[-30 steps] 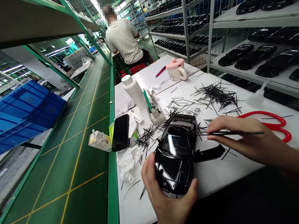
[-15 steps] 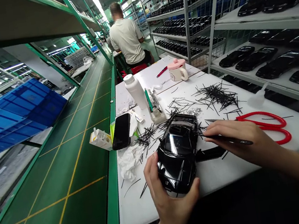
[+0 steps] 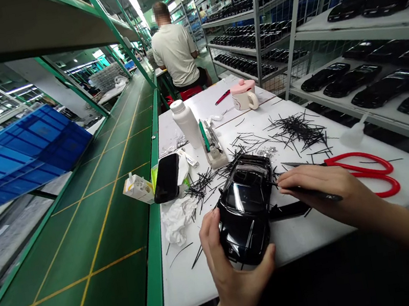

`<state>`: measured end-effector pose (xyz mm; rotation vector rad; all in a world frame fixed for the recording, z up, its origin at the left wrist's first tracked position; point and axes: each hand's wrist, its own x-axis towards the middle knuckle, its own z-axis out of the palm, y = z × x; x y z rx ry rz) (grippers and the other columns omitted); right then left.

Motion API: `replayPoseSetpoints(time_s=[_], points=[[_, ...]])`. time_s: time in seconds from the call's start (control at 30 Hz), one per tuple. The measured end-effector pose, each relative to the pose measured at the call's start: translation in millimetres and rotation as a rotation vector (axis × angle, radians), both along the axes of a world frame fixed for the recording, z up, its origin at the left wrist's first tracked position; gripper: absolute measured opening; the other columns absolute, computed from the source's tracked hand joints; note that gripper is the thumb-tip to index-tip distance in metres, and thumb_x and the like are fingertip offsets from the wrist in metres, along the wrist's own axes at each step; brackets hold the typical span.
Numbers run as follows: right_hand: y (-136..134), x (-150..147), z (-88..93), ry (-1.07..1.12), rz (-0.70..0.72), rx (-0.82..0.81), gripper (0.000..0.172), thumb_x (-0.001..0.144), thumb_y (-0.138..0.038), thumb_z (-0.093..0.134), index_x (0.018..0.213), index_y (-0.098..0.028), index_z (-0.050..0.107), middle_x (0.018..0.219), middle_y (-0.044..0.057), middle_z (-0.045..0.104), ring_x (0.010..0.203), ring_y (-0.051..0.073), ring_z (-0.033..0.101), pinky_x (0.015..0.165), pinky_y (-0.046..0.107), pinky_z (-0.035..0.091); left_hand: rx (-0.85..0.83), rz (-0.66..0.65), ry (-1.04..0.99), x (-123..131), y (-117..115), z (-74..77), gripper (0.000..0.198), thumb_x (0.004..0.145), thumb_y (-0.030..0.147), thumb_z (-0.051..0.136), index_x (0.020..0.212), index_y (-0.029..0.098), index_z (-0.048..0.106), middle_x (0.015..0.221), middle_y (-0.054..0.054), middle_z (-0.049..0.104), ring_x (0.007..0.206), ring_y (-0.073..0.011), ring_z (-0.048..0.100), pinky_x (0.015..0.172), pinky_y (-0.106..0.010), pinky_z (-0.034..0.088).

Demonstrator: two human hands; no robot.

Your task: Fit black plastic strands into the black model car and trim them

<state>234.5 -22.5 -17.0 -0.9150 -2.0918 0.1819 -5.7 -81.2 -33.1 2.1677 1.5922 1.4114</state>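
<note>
My left hand (image 3: 230, 268) grips the front end of a glossy black model car (image 3: 244, 203), which stands tilted on the white work board (image 3: 205, 282). My right hand (image 3: 323, 191) pinches long black tweezers (image 3: 314, 193), their tips at the car's side near the roof. A flat black part (image 3: 289, 210), possibly the car's door, sticks out sideways under that hand. Red-handled scissors (image 3: 370, 170) lie just past my right hand. Thin black bristle-like strips lie scattered around the car, with a dense heap (image 3: 297, 130) farther back.
A white bottle (image 3: 186, 124), pink-lidded mug (image 3: 244, 96), phone (image 3: 166, 178), carton (image 3: 138, 189), tissue (image 3: 178, 220) and tool holder (image 3: 215, 151) stand nearby. A green conveyor (image 3: 117, 187) runs left. Shelves of black car bodies (image 3: 386, 88) stand right. A seated co-worker (image 3: 175, 54) is ahead.
The car's front has swung slightly right in my left hand. The tweezers now tilt more steeply, and my right hand has shifted slightly left. The whole view has drifted a little.
</note>
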Motion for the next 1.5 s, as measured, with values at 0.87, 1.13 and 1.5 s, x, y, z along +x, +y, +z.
replayPoseSetpoints(time_s=[0.87,1.13,1.5], points=[[-9.1,5.0,0.4,0.343,0.167,-0.434,0.011,0.088,-0.018,0.069,0.097,-0.024,0.069,0.092,-0.001,0.074,0.089,0.014,0.071,0.078,0.021,0.059,-0.257,-0.283,0.42,-16.8,24.8,16.3,0.055,0.095,0.017,0.051,0.146,0.026,0.034,0.142,-0.01,0.053,0.145,-0.0274,0.032,0.12,-0.06,0.024],[-11.8,8.8,-3.1,0.333,0.13,-0.462,0.005,0.09,-0.024,0.067,0.094,-0.022,0.071,0.091,0.003,0.074,0.088,0.019,0.071,0.073,0.025,0.06,-0.388,-0.699,0.437,22.9,100.6,45.2,0.028,0.086,0.004,0.05,0.1,0.022,0.065,0.105,-0.004,0.07,0.12,-0.0214,0.056,0.105,-0.038,0.048],[7.5,51.3,-21.6,0.198,-0.204,-0.508,0.029,0.099,-0.042,0.045,0.08,-0.022,0.054,0.062,0.0,0.056,0.049,0.015,0.054,0.043,0.027,0.044,-0.461,-0.588,0.102,18.8,95.9,30.1,0.009,0.085,0.013,0.061,0.09,0.02,0.062,0.098,-0.006,0.066,0.106,-0.0203,0.06,0.094,-0.035,0.05]])
